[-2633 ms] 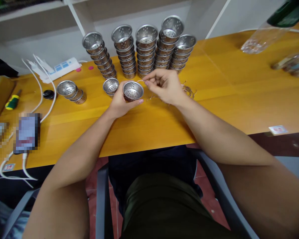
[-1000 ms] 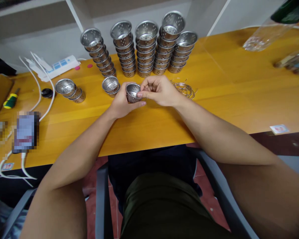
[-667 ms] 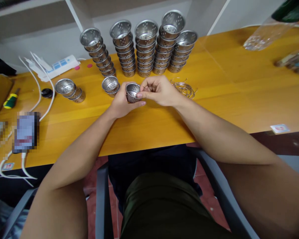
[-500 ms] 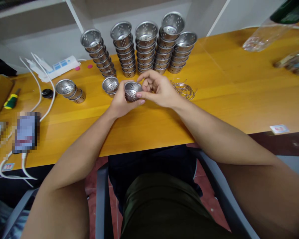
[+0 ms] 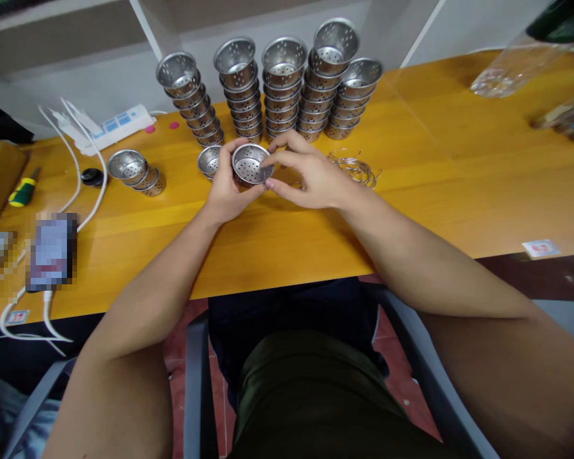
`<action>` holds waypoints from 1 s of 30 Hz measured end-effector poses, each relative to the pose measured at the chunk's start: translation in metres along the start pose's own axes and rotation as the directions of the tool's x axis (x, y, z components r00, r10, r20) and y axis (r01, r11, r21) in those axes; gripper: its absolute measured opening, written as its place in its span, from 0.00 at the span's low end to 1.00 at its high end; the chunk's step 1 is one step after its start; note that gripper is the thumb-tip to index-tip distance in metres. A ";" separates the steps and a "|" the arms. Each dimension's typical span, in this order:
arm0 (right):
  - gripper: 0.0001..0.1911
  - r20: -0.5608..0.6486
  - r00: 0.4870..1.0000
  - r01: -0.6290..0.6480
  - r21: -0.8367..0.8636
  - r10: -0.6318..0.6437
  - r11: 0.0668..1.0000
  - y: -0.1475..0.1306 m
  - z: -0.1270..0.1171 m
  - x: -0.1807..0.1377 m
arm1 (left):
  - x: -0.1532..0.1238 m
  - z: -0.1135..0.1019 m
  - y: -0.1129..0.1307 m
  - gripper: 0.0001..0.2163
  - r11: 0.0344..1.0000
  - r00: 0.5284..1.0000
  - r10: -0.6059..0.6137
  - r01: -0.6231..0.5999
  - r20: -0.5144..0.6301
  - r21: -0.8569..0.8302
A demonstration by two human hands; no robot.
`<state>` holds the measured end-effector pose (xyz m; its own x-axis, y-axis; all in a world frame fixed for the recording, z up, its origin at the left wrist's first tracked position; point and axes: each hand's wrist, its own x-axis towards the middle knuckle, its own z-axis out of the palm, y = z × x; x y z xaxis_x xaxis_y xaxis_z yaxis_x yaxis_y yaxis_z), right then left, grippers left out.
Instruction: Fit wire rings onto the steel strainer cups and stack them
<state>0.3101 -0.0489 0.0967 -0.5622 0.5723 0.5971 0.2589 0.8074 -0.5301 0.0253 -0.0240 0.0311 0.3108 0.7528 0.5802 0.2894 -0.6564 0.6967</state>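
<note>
My left hand [image 5: 227,191] is wrapped round a perforated metal cup [image 5: 249,167], its mouth turned up toward me. At the cup's right rim is my right hand [image 5: 306,169], forefinger reaching over the edge into the cup and thumb against the outside, so the rim lies between them. Just left of the held cup, partly behind my left hand, stands another such cup [image 5: 208,160] on the table. Thin metal wire rings [image 5: 356,171] lie in a loose heap right of my right hand.
Tall stacks of perforated cups [image 5: 282,102] line the back of the wooden table [image 5: 459,191]. To the left are a small tipped stack [image 5: 134,172], a power strip [image 5: 124,124], white cables, a phone [image 5: 52,252] and a screwdriver [image 5: 23,190]. A clear bottle [image 5: 511,70] lies far right.
The held cup has tilted so that its inside faces me more, and it has shifted slightly left and up. My right forefinger has moved over the rim into the cup.
</note>
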 end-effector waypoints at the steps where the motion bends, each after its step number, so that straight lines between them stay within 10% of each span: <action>1: 0.34 0.009 1.000 -0.001 -0.012 0.002 1.000 0.001 0.001 -0.001 | 0.001 0.000 0.001 0.58 1.000 1.000 -0.001 0.001 0.004 -0.002; 18: 0.36 0.076 0.995 0.061 -0.031 -0.059 0.998 0.004 0.016 -0.004 | 0.000 -0.001 0.005 0.56 1.000 1.000 0.022 -0.022 0.009 -0.003; 24: 0.44 -0.057 0.996 0.064 0.046 -0.062 0.997 0.005 0.008 -0.002 | 0.010 -0.049 0.010 0.52 0.965 0.972 0.193 -0.164 -0.132 0.205; 30: 0.45 -0.055 0.998 -0.016 0.035 0.018 0.999 0.013 0.005 -0.002 | 0.009 -0.104 -0.007 0.46 0.955 0.926 0.059 0.056 -0.372 0.291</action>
<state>0.3104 -0.0400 0.0859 -0.5138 0.5936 0.6195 0.2398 0.7926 -0.5606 -0.0683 -0.0071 0.0755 -0.0321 0.6766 0.7356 0.5576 -0.5987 0.5750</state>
